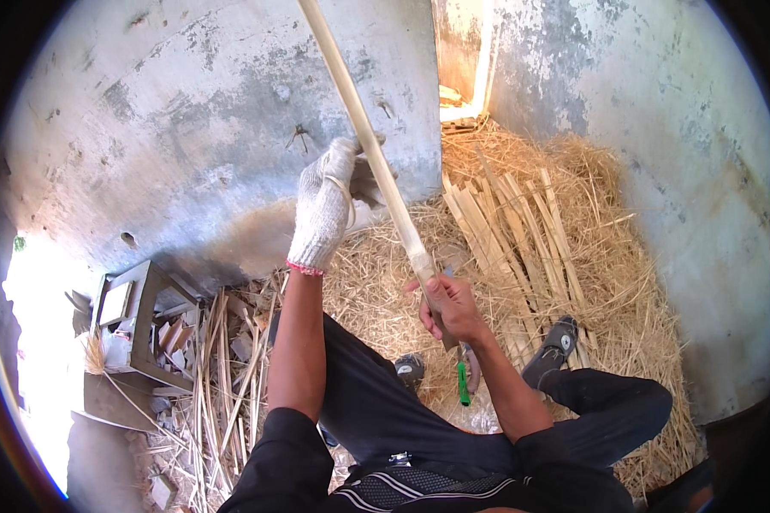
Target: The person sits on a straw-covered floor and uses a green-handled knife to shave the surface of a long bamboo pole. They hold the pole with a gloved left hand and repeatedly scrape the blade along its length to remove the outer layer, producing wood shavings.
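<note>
A long, pale bamboo strip (351, 98) slants from the top of the view down to my right hand. My left hand (321, 205), in a white knitted glove with a red cuff edge, is curled round its upper part; some fingers are hidden behind the strip. Closer to me, my bare right hand (455, 309) is closed on the strip near its lower end. Just below that hand is a green handle (464, 383); whether it touches anything I cannot tell.
Split bamboo strips (509, 231) lie on straw (590, 179) ahead to the right. More thin strips (222, 385) lie at the left, next to a wooden stool-like frame (150, 321) with rubble. Worn walls (205, 111) stand close ahead and at the right. My shoe (558, 342) rests by the strips.
</note>
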A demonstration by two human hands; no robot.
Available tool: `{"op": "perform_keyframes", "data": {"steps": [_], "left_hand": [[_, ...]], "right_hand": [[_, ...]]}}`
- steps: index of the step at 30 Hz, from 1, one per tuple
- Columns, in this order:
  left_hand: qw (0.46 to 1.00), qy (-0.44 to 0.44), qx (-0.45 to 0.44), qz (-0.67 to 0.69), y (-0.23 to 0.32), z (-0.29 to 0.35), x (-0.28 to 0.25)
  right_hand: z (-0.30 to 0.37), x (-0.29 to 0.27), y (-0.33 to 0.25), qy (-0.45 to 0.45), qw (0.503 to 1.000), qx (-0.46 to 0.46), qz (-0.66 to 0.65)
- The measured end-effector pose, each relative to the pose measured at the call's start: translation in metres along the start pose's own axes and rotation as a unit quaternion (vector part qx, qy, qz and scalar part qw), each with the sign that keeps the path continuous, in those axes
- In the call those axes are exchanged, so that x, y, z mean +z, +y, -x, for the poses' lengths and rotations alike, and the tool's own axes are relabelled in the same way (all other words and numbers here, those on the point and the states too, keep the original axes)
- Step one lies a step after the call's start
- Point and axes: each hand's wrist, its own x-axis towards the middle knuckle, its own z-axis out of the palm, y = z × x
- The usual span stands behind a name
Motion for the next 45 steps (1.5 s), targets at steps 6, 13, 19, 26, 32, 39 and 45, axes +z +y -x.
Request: {"op": "perform_keyframes", "data": {"steps": [6, 13, 19, 26, 32, 39, 45], "left_hand": [[0.994, -0.023, -0.026, -0.106, -0.020, 0.004, -0.015], [0.652, 0.005, 0.238, -0.720, -0.016, 0.010, -0.003], [0.752, -0.030, 0.080, -0.654, -0.019, 0.014, -0.014], [0.971, -0.159, -0.174, 0.045, -0.033, 0.007, 0.002], [0.979, -0.129, -0.067, -0.146, -0.031, 0.033, 0.019], [0.991, -0.131, -0.020, 0.023, -0.030, 0.035, 0.034], [0.996, -0.053, -0.064, 0.037, -0.008, 0.039, 0.045]], "right_hand": [[0.005, 0.014, -0.001, 0.010, 0.995, -0.068, -0.069], [0.010, 0.017, -0.015, 0.022, 0.990, -0.096, -0.101], [0.006, 0.022, -0.008, 0.046, 0.987, -0.116, -0.104], [0.004, 0.014, -0.002, -0.037, 0.970, -0.059, -0.233], [-0.027, -0.002, -0.002, -0.063, 0.994, -0.021, -0.084], [0.010, -0.175, 0.213, 0.133, 0.796, 0.276, 0.521], [0.108, -0.117, 0.369, 0.156, 0.691, 0.275, 0.650]]}}
